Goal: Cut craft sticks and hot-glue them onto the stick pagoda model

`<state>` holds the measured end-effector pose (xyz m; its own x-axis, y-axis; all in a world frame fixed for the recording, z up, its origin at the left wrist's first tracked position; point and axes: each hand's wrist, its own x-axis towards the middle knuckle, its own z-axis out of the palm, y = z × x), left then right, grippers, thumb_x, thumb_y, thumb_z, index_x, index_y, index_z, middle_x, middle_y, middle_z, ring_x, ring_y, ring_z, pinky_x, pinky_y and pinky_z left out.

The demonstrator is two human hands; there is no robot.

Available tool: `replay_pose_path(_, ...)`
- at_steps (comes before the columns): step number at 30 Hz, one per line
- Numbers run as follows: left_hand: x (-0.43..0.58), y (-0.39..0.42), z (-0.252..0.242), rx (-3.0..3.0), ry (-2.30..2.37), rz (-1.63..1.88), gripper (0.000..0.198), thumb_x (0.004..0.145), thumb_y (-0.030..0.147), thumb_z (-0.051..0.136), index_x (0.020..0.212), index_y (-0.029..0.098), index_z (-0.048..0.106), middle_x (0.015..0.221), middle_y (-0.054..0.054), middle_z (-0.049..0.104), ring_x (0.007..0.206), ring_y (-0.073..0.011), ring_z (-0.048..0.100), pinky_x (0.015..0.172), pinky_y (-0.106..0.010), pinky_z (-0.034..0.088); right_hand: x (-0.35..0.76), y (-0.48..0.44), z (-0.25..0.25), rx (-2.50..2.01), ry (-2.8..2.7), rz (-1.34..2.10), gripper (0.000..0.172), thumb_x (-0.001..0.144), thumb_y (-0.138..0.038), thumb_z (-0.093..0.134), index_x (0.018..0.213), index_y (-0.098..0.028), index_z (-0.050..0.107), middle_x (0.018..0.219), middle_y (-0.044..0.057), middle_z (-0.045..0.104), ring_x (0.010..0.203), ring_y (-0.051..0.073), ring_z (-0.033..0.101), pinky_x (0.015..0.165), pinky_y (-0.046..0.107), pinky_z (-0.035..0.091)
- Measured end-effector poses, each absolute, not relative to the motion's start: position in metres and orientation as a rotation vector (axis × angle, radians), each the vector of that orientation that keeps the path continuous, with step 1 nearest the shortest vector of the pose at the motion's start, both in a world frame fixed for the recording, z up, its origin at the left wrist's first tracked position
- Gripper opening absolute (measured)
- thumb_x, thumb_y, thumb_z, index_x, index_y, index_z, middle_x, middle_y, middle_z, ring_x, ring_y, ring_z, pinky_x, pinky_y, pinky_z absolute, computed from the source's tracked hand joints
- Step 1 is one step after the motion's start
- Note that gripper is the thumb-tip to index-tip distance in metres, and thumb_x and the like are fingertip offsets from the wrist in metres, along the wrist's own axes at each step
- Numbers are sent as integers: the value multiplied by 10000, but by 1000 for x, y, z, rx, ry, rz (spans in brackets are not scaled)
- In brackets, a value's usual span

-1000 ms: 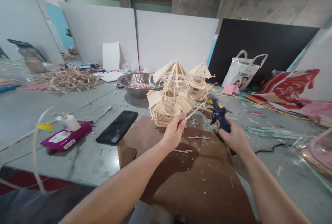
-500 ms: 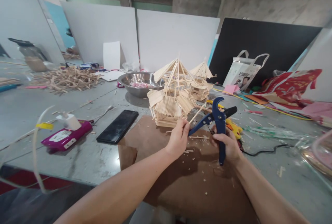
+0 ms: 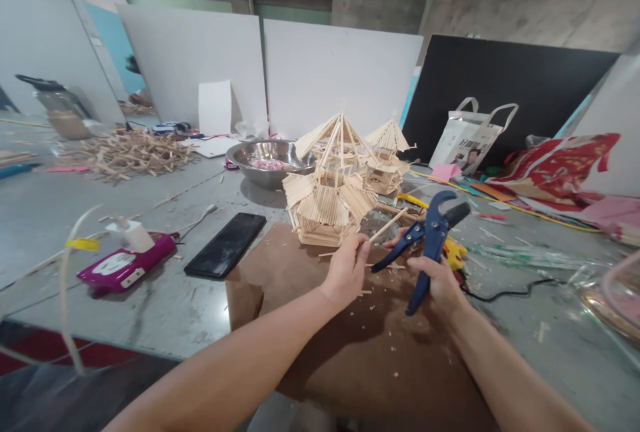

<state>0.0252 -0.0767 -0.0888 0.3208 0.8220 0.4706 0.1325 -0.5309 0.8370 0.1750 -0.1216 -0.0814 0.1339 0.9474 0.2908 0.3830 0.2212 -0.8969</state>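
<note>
My left hand (image 3: 346, 269) pinches a thin wooden stick (image 3: 388, 225), which slants up to the right. In my right hand (image 3: 436, 282) is a blue pipe cutter (image 3: 437, 232) with a dark blade, its handles spread apart. The stick's far end lies left of the cutter's head, apart from it. Just beyond my left hand stands a small pavilion model (image 3: 327, 209) built of wooden sticks, with a pointed, partly covered roof. A second stick pavilion (image 3: 386, 152) rises behind it. Brown cardboard (image 3: 290, 285) with scattered stick offcuts lies under my hands.
A black phone (image 3: 226, 245) and a purple power strip (image 3: 125, 264) lie to the left. Behind are a steel bowl (image 3: 240, 155) and a heap of sticks (image 3: 135, 152). A yellow tool (image 3: 455, 254) sits beyond my right hand; a white bag (image 3: 465, 139) stands farther back.
The pipe cutter has tilted and shifted slightly right, away from my left hand. The stick has swung lower toward the right. Both pavilions stay in place.
</note>
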Motion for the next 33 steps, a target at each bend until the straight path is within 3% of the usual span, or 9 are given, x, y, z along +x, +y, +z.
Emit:
replay_pose_path(3,21,-71,-85,1843,818,1264,200,787,332,339,724,170,438,624,6,435,604,-98,398,599,-218,328,189,-117,-88,-1433,-1358,387,299,650,-279,434,939,-200,439,840,54,530,810,192,508,751,333,390)
replay_pose_path(9,17,-68,-83,1820,737,1255,186,780,332,356,744,170,440,535,36,371,501,-75,332,510,-197,293,199,-108,-95,-1633,-1646,-12,469,612,-247,460,1061,-152,364,974,102,481,909,214,455,803,348,342)
replay_pose_path(17,20,-66,-89,1811,751,1217,168,751,298,405,755,164,506,576,20,389,542,-82,349,536,-196,320,190,-112,-94,-1571,-1845,36,529,558,-174,475,1077,-164,371,1018,89,488,938,202,454,807,311,340)
replay_pose_path(23,23,-64,-92,1798,675,1112,160,720,206,419,777,169,564,666,-17,528,659,-127,463,597,-227,378,180,-113,-92,-1620,-1913,140,504,564,-236,520,1053,-192,406,1007,78,495,922,208,461,786,323,346)
replay_pose_path(33,18,-65,-84,1937,713,1067,197,733,189,394,759,164,588,718,-20,569,708,-141,495,663,-246,374,181,-114,-92,-1703,-1931,99,512,547,-238,522,1044,-174,415,988,77,512,879,208,475,758,303,351)
